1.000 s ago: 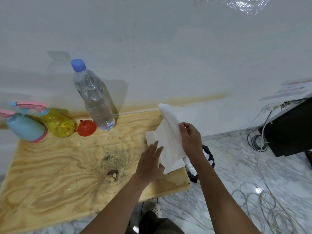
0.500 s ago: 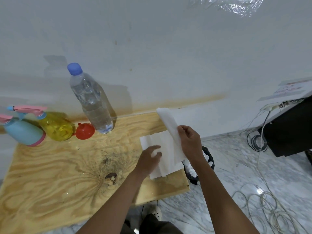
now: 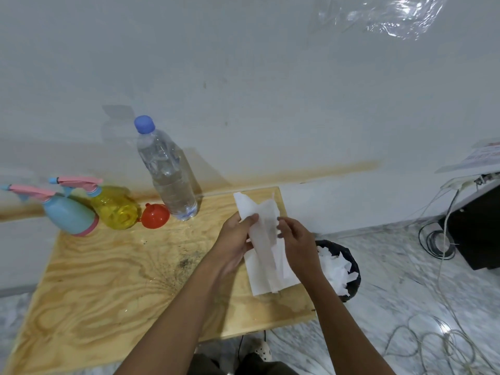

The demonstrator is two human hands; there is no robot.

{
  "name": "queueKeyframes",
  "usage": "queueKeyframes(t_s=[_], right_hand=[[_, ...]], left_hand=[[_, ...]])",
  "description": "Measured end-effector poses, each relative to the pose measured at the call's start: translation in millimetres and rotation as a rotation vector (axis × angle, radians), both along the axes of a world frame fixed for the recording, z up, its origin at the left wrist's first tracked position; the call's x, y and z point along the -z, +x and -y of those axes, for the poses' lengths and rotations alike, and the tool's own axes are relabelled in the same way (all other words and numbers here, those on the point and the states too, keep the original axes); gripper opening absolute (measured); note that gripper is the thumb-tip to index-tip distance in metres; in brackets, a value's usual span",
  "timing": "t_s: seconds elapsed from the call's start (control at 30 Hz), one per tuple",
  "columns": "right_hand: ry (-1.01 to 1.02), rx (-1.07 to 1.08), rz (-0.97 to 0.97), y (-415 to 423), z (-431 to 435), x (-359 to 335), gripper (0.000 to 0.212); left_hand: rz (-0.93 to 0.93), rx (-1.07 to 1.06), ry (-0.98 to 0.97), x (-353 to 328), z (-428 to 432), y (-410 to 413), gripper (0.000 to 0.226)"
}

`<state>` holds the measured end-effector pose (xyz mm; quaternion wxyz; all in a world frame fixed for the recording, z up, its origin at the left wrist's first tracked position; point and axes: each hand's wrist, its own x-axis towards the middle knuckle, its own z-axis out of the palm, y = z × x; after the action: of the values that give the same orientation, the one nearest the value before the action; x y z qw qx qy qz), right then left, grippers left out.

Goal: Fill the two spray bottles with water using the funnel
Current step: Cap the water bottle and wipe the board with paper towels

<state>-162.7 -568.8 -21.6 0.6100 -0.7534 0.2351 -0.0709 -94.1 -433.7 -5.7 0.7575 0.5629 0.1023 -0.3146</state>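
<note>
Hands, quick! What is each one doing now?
Left hand: pinches the paper towel.
Right hand: pinches the same paper towel's other edge.

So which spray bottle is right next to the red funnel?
The yellow spray bottle. It sits right beside the red funnel, while the blue spray bottle stands on the yellow one's other side, further left.

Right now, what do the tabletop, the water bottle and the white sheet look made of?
The tabletop looks like unfinished plywood: matte, swirling grain. The water bottle is clear glossy plastic, see-through. The white sheet is probably paper towel: thin, limp, creased.
</note>
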Motion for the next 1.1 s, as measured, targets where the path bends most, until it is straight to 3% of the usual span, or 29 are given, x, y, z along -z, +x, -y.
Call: queueKeyframes(t_s=[0.1, 0.23, 0.4, 0.53, 0.63, 0.77, 0.97, 1.1], right_hand=[[0.083, 0.025, -0.047, 5, 4, 3, 0.03], [0.172, -0.104, -0.034, 13, 4, -1, 0.05], [0.162, -0.127, 0.021, 22, -4, -15, 0.018], [0.112, -0.062, 0.012, 23, -5, -10, 0.022], [0.184, -0.047, 0.044, 21, -5, -10, 0.028], [0.14, -0.053, 0.088, 20, -5, -7, 0.013], [0.056, 0.009, 0.092, 23, -5, -1, 0.012], [0.028, 0.024, 0.088, 25, -7, 2, 0.01]], left_hand=[[-0.02, 0.015, -0.041, -8, -8, 3, 0.026], [0.033, 0.084, -0.085, -22, -16, 4, 0.027], [0.085, 0.102, 0.011, -25, -17, 8, 0.032], [0.1, 0.102, 0.064, -23, -15, 8, 0.027], [0.13, 0.092, 0.13, -22, -13, 9, 0.025], [0.195, 0.094, 0.162, -21, -11, 9, 0.022], [0.544, 0.094, 0.499, -15, -12, 9, 0.03], [0.655, 0.057, 0.573, -15, -16, 8, 0.038]])
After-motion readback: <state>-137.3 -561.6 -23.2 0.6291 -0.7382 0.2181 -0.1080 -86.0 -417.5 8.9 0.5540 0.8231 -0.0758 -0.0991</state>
